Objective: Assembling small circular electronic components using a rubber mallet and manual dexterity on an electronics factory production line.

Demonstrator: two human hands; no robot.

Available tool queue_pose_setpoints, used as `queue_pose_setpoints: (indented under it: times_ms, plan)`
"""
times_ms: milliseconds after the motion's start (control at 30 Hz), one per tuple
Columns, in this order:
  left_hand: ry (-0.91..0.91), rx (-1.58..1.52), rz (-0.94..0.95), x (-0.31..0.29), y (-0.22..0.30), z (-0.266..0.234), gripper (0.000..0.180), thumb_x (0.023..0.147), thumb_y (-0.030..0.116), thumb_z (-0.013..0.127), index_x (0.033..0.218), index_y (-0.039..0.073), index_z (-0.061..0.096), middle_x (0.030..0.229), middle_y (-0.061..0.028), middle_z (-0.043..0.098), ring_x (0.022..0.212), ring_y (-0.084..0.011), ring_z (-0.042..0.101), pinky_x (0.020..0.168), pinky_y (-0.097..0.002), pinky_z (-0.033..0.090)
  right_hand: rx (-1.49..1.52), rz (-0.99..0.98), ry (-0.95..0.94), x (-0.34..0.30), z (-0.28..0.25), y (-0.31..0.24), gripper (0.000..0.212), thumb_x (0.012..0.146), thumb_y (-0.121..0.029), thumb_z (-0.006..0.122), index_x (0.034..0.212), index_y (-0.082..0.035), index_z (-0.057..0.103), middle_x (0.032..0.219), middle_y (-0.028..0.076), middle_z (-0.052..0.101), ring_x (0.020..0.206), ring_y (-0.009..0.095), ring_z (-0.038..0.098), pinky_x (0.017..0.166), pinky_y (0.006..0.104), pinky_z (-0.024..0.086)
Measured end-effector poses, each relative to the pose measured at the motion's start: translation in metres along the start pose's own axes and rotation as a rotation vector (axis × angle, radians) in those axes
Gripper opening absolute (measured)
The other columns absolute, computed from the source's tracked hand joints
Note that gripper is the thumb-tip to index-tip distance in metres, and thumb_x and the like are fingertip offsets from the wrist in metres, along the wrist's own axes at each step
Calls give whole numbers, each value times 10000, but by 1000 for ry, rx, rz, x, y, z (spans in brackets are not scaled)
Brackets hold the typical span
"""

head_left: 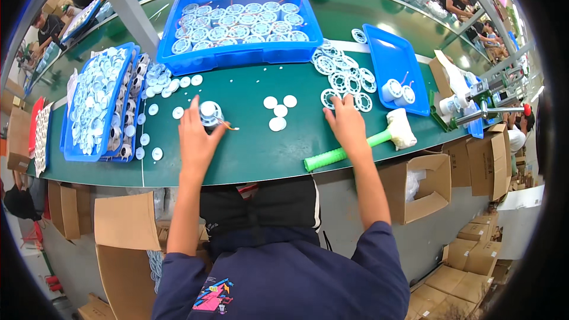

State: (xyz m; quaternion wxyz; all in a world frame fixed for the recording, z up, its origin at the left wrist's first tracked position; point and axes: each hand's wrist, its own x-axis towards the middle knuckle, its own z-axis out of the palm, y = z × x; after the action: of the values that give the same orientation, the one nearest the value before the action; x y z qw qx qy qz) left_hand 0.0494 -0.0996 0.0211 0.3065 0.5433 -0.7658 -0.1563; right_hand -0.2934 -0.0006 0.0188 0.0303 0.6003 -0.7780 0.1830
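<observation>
My left hand (198,139) is curved around a small round white-topped part (210,110) with a short reddish wire, which stands on the green table; its thumb and fingers lie on opposite sides. Over at the right, my right hand (346,120) reaches to the near edge of a pile of white perforated rings (339,73). Its fingertips are apart and touch or hover at the nearest ring (329,98); exact contact is hard to see. Between the hands lie several white discs (277,124). Beneath my right wrist rests a mallet (325,159) with a green handle and whitish head.
A large blue bin (237,57) of round wired parts stands at the back. Blue trays (89,153) heaped with small white caps are stacked at left. To the right are a blue tray (385,53) with two parts and a metal press (483,106). Cardboard boxes (430,204) stand below the table.
</observation>
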Motion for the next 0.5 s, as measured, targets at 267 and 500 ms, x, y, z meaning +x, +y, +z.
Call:
queue_pose_setpoints:
  times_ms: [267, 500]
  plan:
    - [-45, -384, 117, -14, -5, -11, 735, 855, 167, 816, 1486, 15, 472, 1422, -192, 539, 1320, -341, 540, 1113, -417, 431, 116, -194, 161, 7, -25, 2, 96, 921, -115, 653, 912, -39, 596, 912, 148, 583, 703, 370, 625, 603, 450, 512]
    - [63, -211, 24, -49, 21, -17, 738, 792, 167, 872, 1427, 13, 529, 1330, -177, 584, 1211, -355, 584, 1040, -427, 474, 194, -29, -239, 13, -33, -3, 263, 972, -212, 678, 1139, -11, 641, 1094, 190, 597, 940, 386, 638, 836, 454, 526]
